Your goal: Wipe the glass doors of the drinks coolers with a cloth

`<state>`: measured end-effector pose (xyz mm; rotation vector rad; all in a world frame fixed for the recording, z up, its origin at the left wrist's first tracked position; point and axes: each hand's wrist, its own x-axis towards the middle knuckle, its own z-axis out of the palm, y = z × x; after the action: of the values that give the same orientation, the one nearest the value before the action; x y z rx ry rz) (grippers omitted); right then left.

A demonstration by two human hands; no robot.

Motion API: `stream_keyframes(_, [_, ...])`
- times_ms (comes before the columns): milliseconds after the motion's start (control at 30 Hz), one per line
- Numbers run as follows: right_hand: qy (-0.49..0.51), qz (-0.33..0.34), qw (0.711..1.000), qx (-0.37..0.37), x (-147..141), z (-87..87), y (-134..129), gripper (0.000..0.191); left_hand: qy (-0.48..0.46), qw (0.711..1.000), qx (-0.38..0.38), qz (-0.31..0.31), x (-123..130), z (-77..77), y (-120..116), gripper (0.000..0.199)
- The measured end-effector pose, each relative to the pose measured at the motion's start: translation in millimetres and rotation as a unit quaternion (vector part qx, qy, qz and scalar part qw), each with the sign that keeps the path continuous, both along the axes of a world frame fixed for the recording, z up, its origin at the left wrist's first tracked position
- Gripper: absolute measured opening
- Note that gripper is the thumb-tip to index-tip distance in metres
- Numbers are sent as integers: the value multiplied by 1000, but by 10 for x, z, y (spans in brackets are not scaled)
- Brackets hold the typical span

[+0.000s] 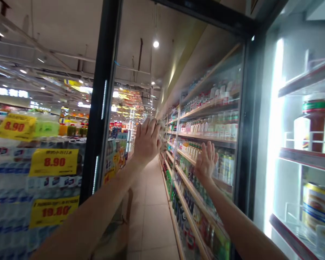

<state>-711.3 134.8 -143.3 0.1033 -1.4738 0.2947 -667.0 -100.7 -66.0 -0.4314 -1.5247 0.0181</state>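
A glass cooler door with a black frame (100, 97) stands swung open in front of me. My left hand (147, 141) is raised against the glass near the middle of the pane, palm forward, fingers up and somewhat apart. To the right and a little lower, my right hand (206, 160) is also at the glass, with its fingers extended upward. Neither hand holds anything. Whether each palm fully touches the pane is hard to tell.
At the right, the lit cooler has shelves (308, 159) with bottles and a can (318, 206). Left of the door are stacked water bottles (8, 202) with yellow price signs (54, 162). Through the glass show a tiled aisle floor (154, 216) and long drink shelves.
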Motion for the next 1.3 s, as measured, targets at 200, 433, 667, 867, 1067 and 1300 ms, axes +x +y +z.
stream_keyframes(200, [-1,-7,1000,-8,24,13,-1,49,-11,963,-267,-18,-13,-727,154,42])
stream_keyframes(433, [4,-7,1000,-2,19,9,6,49,17,999,44,5,9,-55,-447,46])
stream_keyframes(667, [-5,2,1000,-7,19,5,6,51,-34,960,-277,14,90,-1070,-419,45])
stream_keyframes(867, [-2,-1,1000,-12,11,3,5,50,-29,982,-185,22,152,-756,-832,45])
stream_keyframes(1067, [13,2,1000,-16,22,16,1,50,-51,985,-165,29,206,-1089,-1025,45])
stream_keyframes(1300, [14,0,1000,-8,6,-4,34,50,-67,982,-170,41,262,-1171,-1050,42])
